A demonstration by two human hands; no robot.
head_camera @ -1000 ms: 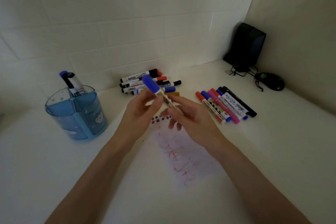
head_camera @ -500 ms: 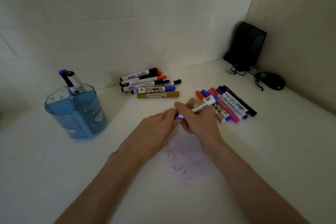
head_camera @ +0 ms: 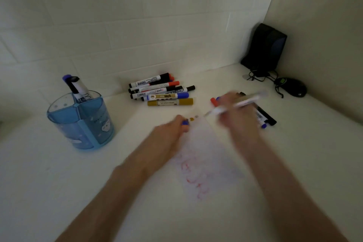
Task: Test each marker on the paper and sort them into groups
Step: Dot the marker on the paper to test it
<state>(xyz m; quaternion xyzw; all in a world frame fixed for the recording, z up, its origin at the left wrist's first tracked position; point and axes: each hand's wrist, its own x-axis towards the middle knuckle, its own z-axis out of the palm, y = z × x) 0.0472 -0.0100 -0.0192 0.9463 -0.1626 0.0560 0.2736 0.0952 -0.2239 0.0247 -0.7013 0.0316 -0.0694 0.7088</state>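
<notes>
Blue cup [head_camera: 82,127] w/ white cloud print; red-scribbled white paper [head_camera: 209,143].

- A black box-shaped device [head_camera: 265,49] stands upright in the far right corner, against the walls.
- A black computer mouse [head_camera: 292,88] lies just right of it, with a tangled black cable [head_camera: 257,76] between them.
- A blue translucent desk organiser [head_camera: 84,124], split into compartments, stands at the left.
- All rest on a white table [head_camera: 59,182].
- A white tiled wall [head_camera: 137,25] runs behind.
</notes>
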